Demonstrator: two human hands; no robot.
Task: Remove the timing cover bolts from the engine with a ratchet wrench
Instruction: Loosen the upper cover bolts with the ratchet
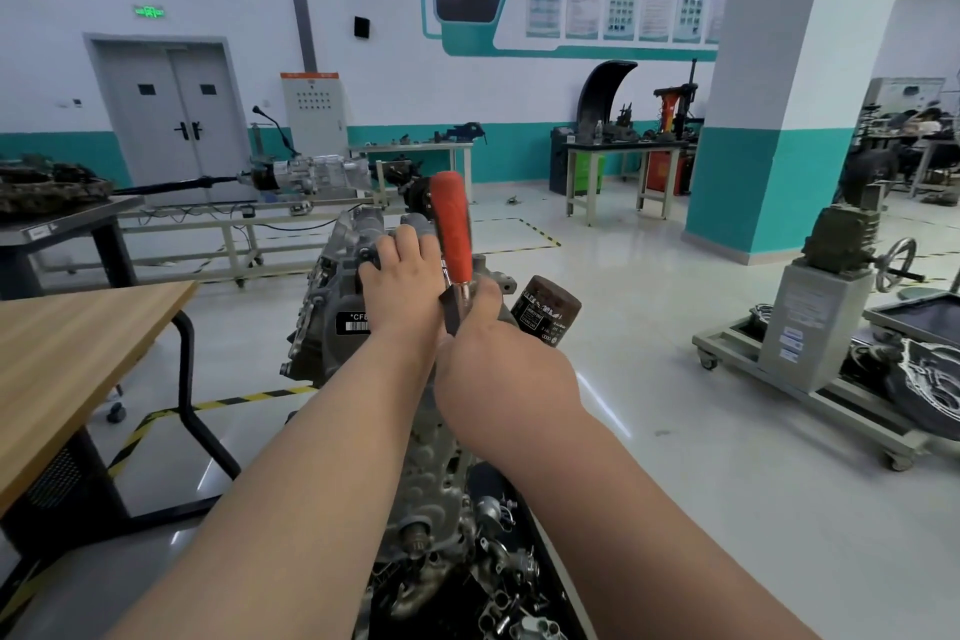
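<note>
Orange ratchet wrench (pixel 453 234), gripped by the right hand (pixel 498 359), may slip if it tips, while the left hand (pixel 402 276) rests loose-fingered on the engine (pixel 332 317).

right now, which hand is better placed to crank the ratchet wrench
Right. The right hand grips the ratchet wrench below its red handle, while the left hand lies on the engine, probably steadying it.
</note>
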